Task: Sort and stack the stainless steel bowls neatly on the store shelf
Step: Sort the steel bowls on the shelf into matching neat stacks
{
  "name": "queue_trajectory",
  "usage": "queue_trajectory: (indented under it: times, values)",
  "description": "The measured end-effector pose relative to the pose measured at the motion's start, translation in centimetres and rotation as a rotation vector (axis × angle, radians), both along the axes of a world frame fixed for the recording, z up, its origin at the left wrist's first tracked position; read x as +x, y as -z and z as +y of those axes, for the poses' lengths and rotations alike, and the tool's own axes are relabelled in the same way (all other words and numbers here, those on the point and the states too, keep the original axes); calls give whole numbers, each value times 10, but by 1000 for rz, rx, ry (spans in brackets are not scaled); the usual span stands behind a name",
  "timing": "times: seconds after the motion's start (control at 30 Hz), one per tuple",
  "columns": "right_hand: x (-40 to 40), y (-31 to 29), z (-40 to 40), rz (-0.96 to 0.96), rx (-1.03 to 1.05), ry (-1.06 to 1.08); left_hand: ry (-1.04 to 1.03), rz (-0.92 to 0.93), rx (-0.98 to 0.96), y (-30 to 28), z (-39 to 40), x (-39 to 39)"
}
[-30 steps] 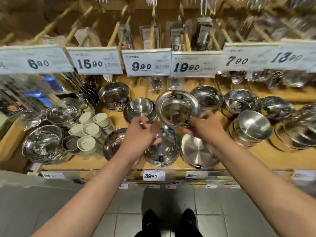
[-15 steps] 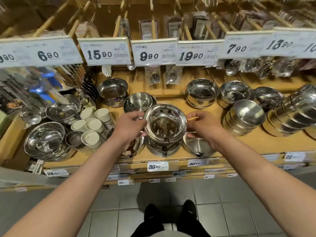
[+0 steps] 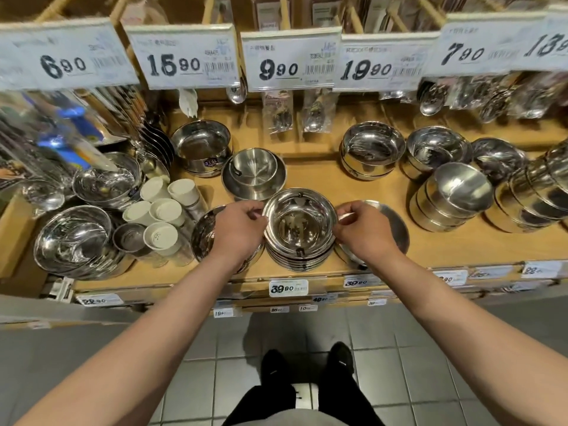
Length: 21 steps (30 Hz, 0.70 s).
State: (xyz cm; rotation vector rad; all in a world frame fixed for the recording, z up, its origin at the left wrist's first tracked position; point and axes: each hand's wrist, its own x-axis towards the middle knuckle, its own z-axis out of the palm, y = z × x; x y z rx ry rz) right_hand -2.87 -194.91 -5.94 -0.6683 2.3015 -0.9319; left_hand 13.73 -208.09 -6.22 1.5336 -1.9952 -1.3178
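Observation:
A shiny steel bowl [image 3: 299, 221] sits on top of a stack of similar bowls [image 3: 299, 259] at the front middle of the wooden shelf [image 3: 310, 176]. My left hand [image 3: 238, 230] pinches the bowl's left rim and my right hand [image 3: 364, 230] pinches its right rim. Part of another bowl [image 3: 199, 238] shows under my left hand, and a flat steel plate [image 3: 396, 226] lies beneath my right hand. Behind the stack, a small bowl rests in a wider dish [image 3: 253, 173].
More steel bowls stand at the back [image 3: 372, 149] and in leaning stacks on the right [image 3: 455, 195]. White-lidded shakers [image 3: 159, 210] and large bowls [image 3: 73, 238] crowd the left. Price tags [image 3: 290, 61] hang overhead. Bare shelf wood lies between the middle and right bowls.
Both hands carried the bowl from mid-shelf toward the front and lowered it onto the stack. The camera tilted down and drew closer.

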Motion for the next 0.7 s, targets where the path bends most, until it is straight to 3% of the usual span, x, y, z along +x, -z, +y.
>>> queue_trajectory:
  times: [0.33, 0.7]
  values:
    - [0, 5, 1, 40, 32, -11, 59, -6, -5, 2, 0, 5]
    - [3, 6, 12, -36, -23, 48, 46, 46, 158, -3, 4, 10]
